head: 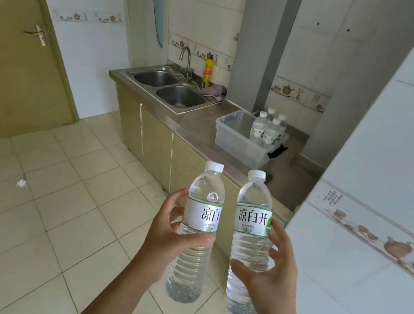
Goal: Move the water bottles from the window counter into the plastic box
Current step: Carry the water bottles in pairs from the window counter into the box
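walls: white tile (406, 139) | floor: beige tile (37, 211) | steel double sink (170, 88) | olive door (12, 58)

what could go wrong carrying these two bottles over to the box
1. The right hand holds its bottle with spread fingers, so it may slip; the left hand wraps its bottle more fully.
2. The box already holds four bottles bunched at its far right end; setting new ones down close by could topple them.
3. The wall corner juts out on the right and could catch an elbow.
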Tool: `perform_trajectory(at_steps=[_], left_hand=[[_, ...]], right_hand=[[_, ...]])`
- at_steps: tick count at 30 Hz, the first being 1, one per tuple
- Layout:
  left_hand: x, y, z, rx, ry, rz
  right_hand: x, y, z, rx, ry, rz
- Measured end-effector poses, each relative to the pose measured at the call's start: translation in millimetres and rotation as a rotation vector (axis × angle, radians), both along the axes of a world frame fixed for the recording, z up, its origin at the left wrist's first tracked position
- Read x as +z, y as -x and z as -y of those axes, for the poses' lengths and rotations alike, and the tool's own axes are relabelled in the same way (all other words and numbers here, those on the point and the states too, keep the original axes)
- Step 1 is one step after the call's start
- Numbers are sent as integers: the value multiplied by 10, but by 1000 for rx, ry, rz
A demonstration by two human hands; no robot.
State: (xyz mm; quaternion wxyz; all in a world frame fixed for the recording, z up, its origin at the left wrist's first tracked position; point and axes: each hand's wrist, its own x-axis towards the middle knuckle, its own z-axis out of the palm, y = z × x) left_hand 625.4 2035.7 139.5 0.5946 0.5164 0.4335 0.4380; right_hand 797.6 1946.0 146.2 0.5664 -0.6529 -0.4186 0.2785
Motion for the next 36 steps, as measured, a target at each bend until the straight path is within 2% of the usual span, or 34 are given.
perform_trajectory(at_steps=[8, 16, 26, 36], left_hand=[[-47, -16, -1724, -128, -11, -18], [46, -307, -3135, -252, 14, -1], [-32, -1333, -4349, -350, 37, 30], [27, -2491, -5306, -443, 27, 25]], right_hand=[[-2, 102, -1511, -125, -18, -6], [75, -32, -2635, -245, -9, -7], [-115, -937, -3810, -369, -57, 69], [-167, -1864, -4778, -432, -47, 62]])
